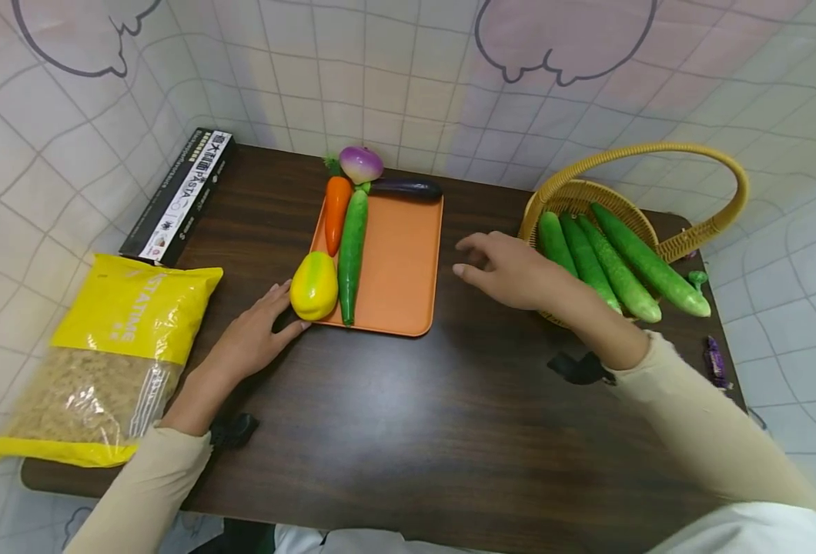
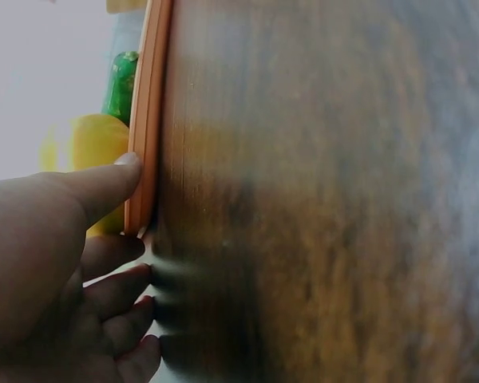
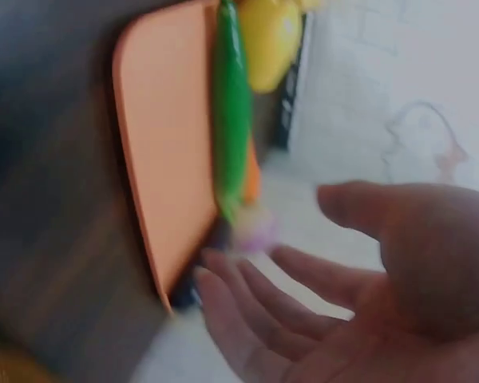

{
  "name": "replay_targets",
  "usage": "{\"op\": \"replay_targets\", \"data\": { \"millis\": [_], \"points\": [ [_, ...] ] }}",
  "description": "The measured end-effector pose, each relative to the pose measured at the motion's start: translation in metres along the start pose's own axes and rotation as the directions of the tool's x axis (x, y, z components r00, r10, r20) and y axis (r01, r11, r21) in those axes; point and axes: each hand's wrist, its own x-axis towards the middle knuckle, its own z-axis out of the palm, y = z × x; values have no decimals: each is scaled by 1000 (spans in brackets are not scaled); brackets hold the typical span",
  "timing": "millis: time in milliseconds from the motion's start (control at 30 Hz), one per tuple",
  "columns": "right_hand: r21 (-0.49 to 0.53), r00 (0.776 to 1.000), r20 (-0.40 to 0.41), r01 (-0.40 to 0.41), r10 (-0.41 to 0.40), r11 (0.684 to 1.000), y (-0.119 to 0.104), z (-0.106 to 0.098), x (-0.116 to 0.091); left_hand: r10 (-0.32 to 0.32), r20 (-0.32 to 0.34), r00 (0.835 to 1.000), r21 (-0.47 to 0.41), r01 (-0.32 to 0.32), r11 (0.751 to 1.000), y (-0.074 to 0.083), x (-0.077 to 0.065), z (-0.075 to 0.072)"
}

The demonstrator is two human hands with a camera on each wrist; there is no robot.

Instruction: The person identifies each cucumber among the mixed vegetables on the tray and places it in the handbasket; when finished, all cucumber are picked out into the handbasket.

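Observation:
My left hand [image 1: 255,331] rests at the near-left corner of an orange tray [image 1: 401,265], its thumb touching the rim and its fingers lying along the side. Beside that hand, a yellow bell pepper [image 1: 314,286] sits on the corner. Next to the pepper lies a long green vegetable [image 1: 352,254], with an orange carrot [image 1: 336,211] on its left. A purple-and-white turnip [image 1: 362,164] and a dark eggplant [image 1: 406,189] lie at the tray's far edge. Between tray and basket hovers my right hand [image 1: 508,265], holding nothing, fingers loosely bent and thumb apart.
A wicker basket [image 1: 699,235] with a tall handle stands at the right, several cucumbers [image 1: 623,269] leaning in it. On the left are a yellow pasta bag [image 1: 124,315] and a black pasta box [image 1: 179,196]. A small purple wrapper [image 1: 716,362] lies by the right edge.

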Motion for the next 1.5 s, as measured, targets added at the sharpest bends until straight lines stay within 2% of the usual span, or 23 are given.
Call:
{"op": "replay_targets", "data": {
  "millis": [167, 300, 433, 633, 900, 1167, 1500],
  "points": [
    [137, 999, -37, -1, 6, 991, -12, 41, 53, 8, -3, 1000, 6, -8, 1000, 0, 1, 1],
    [242, 995, -90, -15, 38, 970, -27, 64, 86, 14, -11, 1000, 7, -14, 1000, 0, 1, 1],
    [301, 988, -147, -10, 56, 954, -44, 80, 112, 2, -15, 1000, 10, -2, 1000, -1, 1, 0],
    [312, 962, -230, -68, 145, 948, -53, 99, 140, 4, -13, 1000, 7, -4, 1000, -1, 1, 0],
    [369, 956, -234, -81, 177, 926, -60, 114, 155, -16, -1, 1000, 5, 16, 1000, 1, 1, -2],
    [348, 956, -219, -110, 195, 931, -65, 116, 163, -4, -3, 1000, -3, 4, 1000, 1, 1, 0],
    [369, 954, -131, -204, 268, 907, -71, 112, 159, -9, -2, 1000, 0, 9, 1000, 0, 1, 1]
  ]
}}
